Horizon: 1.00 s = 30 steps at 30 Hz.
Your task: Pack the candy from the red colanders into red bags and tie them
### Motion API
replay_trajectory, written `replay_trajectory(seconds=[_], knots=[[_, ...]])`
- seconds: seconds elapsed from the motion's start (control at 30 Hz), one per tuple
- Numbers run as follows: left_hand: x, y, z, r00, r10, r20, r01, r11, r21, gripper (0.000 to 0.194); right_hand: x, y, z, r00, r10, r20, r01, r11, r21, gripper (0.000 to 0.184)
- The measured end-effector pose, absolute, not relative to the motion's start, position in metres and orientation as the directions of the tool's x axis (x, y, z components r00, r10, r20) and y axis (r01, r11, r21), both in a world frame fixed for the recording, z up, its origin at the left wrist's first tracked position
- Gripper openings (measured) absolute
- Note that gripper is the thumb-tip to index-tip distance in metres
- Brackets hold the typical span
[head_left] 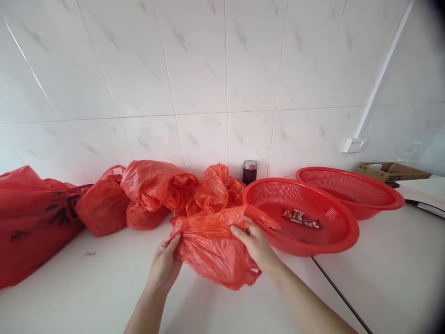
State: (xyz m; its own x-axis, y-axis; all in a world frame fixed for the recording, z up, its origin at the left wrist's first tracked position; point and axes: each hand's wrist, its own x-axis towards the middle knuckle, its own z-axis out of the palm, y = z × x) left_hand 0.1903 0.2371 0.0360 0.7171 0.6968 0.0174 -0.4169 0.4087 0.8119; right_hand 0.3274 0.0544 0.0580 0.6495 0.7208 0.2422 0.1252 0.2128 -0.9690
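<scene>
Crinkled red plastic bag (215,260) is finger-pinched by left hand (167,260) and right hand (256,246), short of back edge of white table (100,292).

we see orange-red in our bag (215,260), deeper red in the baskets (274,197), black markings on the red sack (33,227), red and white on the wrappers (298,216), grey streaks across white tiles (198,60).
</scene>
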Motion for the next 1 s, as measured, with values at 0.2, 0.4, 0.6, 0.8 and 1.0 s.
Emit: replay_trajectory(seconds=[0.2,0.4,0.6,0.8,1.0], knots=[[0.184,0.261,0.041,0.548,0.835,0.050,-0.378,0.193,0.906,0.035,0.339,0.039,0.065,0.723,0.629,0.287,0.042,0.374,-0.927,0.029],[0.186,0.207,0.051,0.445,0.787,0.427,-0.166,-0.396,0.903,0.025,0.322,0.034,0.067,0.719,0.549,0.425,0.368,0.218,-0.904,0.019],[0.199,0.157,0.055,0.858,0.508,0.074,-0.063,-0.039,0.997,0.039,0.288,0.043,0.057,0.400,0.861,0.315,0.359,0.169,-0.918,0.015],[0.160,0.206,0.058,0.586,0.776,-0.234,-0.282,0.466,0.838,0.026,0.320,0.026,0.077,0.721,0.641,0.263,0.053,0.328,-0.943,0.030],[0.102,0.212,0.034,0.474,0.844,-0.251,-0.227,0.392,0.891,0.050,0.339,0.009,0.102,0.785,0.594,0.173,-0.108,0.407,-0.907,0.032]])
